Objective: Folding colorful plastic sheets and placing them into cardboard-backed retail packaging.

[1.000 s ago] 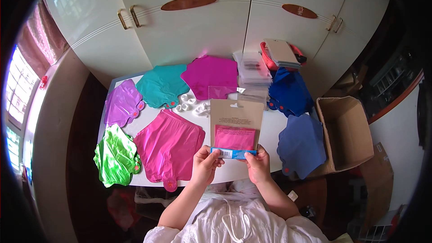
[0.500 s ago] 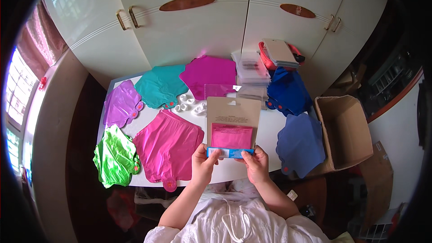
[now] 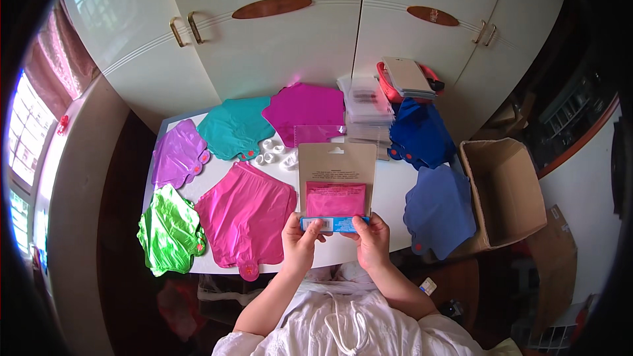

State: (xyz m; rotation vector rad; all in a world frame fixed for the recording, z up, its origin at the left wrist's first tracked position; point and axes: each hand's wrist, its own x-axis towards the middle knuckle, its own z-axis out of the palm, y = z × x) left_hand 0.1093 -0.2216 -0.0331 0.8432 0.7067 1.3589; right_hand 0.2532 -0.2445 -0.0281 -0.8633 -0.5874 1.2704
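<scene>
Both hands hold a clear plastic package (image 3: pixel 337 165) upright over the table's front edge. Inside it are a tan backing card with a hang hole, a folded pink piece (image 3: pixel 335 199) and a blue strip along the bottom. My left hand (image 3: pixel 301 232) pinches the lower left corner, thumb on the front. My right hand (image 3: pixel 371 236) grips the lower right corner the same way. The fingers behind the package are partly hidden. To the left lies a large pink stack of flat, shiny foil pieces (image 3: pixel 247 214), like uninflated balloons.
Around the white table (image 3: pixel 217 170) lie green (image 3: pixel 171 231), lilac (image 3: pixel 178 151), teal (image 3: pixel 234 126), magenta (image 3: pixel 306 111) and blue foil stacks (image 3: pixel 440 211). Small white rolls (image 3: pixel 271 148) sit mid-table. Clear sleeves (image 3: pixel 369 105) and a red basket (image 3: pixel 389 86) stand behind. An open carton (image 3: pixel 501 191) is at right.
The package has shifted slightly left within the view, and its clear top flap shows a little differently. Both hands keep their hold on the bottom corners.
</scene>
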